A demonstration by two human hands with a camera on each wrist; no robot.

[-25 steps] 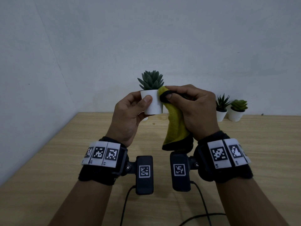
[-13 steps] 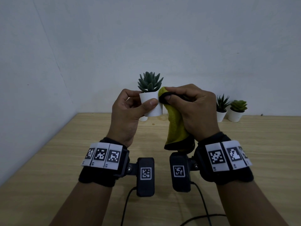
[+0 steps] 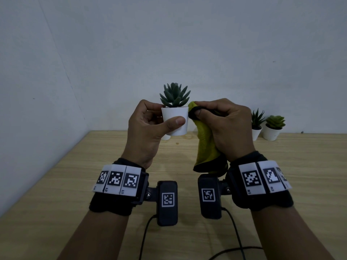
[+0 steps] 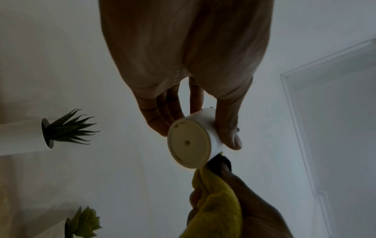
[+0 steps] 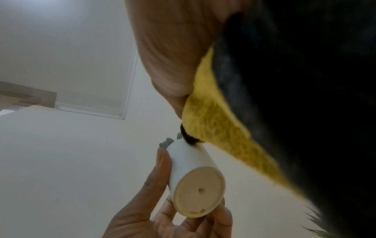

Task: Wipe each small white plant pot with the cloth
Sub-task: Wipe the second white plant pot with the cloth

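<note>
My left hand (image 3: 150,126) holds a small white plant pot (image 3: 175,120) with a dark green succulent upright above the table, thumb across its front and fingers behind. From below, the pot (image 4: 205,128) shows its beige base, held between fingers and thumb; the same pot (image 5: 191,162) appears in the right wrist view. My right hand (image 3: 225,126) grips a yellow cloth with black trim (image 3: 206,145) and presses its bunched tip against the pot's right side near the rim. The cloth (image 4: 219,204) hangs down from that fist, and the cloth (image 5: 213,125) touches the pot's upper wall.
Two more white pots stand on the wooden table (image 3: 281,175) by the back wall at right: a spiky plant (image 3: 256,126) and a light green succulent (image 3: 273,127). Part of another white pot (image 3: 166,136) shows behind the held one. Cables run near the front edge.
The left hand has turned the pot in its fingers, the thumb sliding further across the front. The pot now sits a little lower and left against the cloth. The right hand has hardly moved.
</note>
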